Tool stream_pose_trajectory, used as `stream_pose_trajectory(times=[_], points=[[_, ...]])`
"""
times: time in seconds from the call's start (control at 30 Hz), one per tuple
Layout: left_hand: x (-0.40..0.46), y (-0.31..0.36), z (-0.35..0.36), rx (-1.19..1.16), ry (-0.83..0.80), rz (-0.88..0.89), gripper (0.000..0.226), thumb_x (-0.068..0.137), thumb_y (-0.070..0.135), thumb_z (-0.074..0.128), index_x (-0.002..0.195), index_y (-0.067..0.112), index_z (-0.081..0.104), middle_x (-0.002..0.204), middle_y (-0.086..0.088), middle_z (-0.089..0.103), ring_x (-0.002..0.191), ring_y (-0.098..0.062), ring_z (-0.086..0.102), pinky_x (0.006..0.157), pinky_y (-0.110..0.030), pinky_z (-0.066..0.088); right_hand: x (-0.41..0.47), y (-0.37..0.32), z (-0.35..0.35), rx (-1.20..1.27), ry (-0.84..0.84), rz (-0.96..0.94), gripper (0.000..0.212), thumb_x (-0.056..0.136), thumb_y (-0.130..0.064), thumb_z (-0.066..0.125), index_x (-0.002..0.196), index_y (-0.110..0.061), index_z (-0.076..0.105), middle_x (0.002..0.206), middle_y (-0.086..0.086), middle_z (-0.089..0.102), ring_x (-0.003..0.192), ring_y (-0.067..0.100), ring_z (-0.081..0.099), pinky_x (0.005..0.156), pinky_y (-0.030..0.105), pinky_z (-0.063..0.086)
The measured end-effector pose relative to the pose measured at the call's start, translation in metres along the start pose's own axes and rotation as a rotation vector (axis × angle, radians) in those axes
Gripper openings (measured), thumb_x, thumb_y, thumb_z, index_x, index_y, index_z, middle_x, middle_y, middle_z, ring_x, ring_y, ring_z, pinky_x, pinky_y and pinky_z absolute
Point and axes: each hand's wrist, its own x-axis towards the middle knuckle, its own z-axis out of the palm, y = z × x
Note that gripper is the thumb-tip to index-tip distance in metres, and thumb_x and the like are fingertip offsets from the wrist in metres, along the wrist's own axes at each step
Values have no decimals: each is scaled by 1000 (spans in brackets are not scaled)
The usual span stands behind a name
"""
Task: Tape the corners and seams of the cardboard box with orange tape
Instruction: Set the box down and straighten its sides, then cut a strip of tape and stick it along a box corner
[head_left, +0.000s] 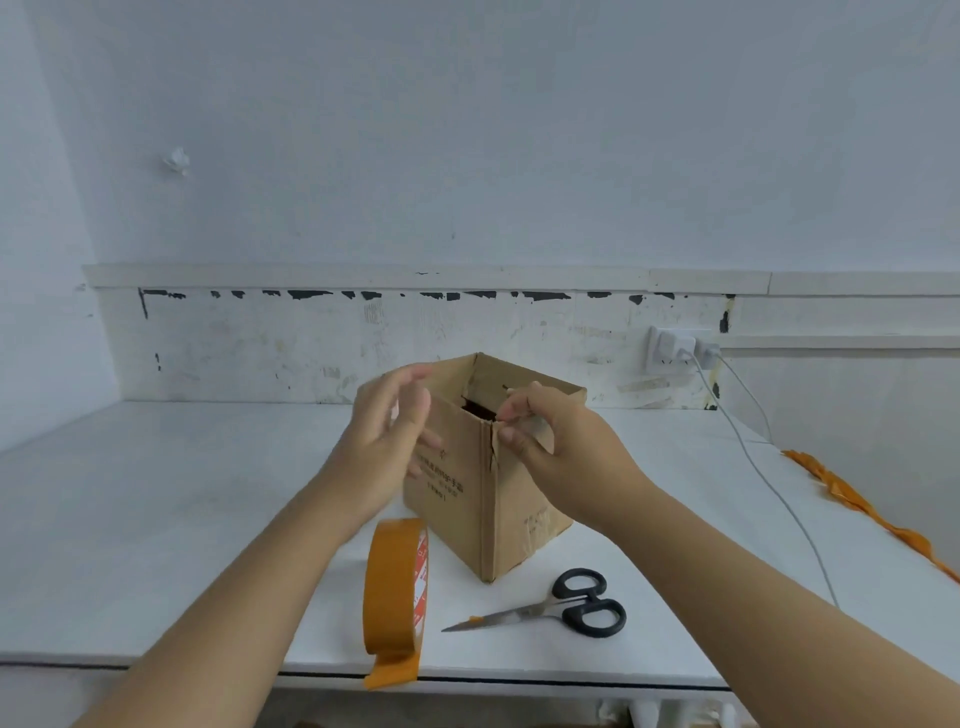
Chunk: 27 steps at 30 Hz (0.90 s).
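A brown cardboard box (457, 499) stands upright in the middle of the white table, one vertical corner facing me, its top open. My right hand (556, 447) pinches the top of that near corner, where the seam is torn. My left hand (389, 431) hovers at the box's left face, fingers spread and relaxed, slightly blurred. A roll of orange tape (396, 587) stands on edge in front of the box, with its loose end hanging over the table's front edge.
Black-handled scissors (550, 608) lie to the right of the tape roll. A crumpled strip of orange tape (857, 504) trails along the table's right edge. Two chargers sit in a wall socket (675, 353), and their white cables (769, 488) run across the table.
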Motion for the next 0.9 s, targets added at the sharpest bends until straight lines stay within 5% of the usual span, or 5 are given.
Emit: stream_pose_trajectory(times=[0.17,0.33,0.47,0.57,0.9], points=[[-95,-10,-29,-365,262,-115,7,79,28,65,83,31,62,71,-3,59,45,-15,50,36,-23,39,-14,-21,-1,-114,123,-151,37,90,-5,56,123,-22,59,133,-14,51,134,-4,28,112,19,22],[-177,-60,-10,-273,244,-442,26,89,-8,51,88,13,64,50,-6,56,33,-16,41,35,-14,31,-55,-55,27,-76,113,-309,19,89,-26,51,107,-33,55,105,-21,55,104,-3,48,78,13,44],[-191,-74,6,-231,138,-605,25,86,5,63,104,22,62,64,-9,68,44,-22,56,49,-29,47,-76,-55,63,33,-185,111,29,87,-56,53,112,-49,40,98,-28,50,95,-3,51,80,19,49],[-189,-73,11,-212,98,-643,29,87,19,62,109,38,58,77,2,72,55,-16,64,58,-22,49,-81,-46,81,25,-294,248,40,81,-70,47,110,-44,43,103,-24,52,93,2,55,80,24,51],[-186,-71,17,-201,47,-565,30,89,27,59,109,48,52,93,10,71,70,-16,69,64,-21,49,-87,-42,88,180,-292,178,46,87,-64,41,61,-27,49,54,-14,48,52,1,47,50,13,37]])
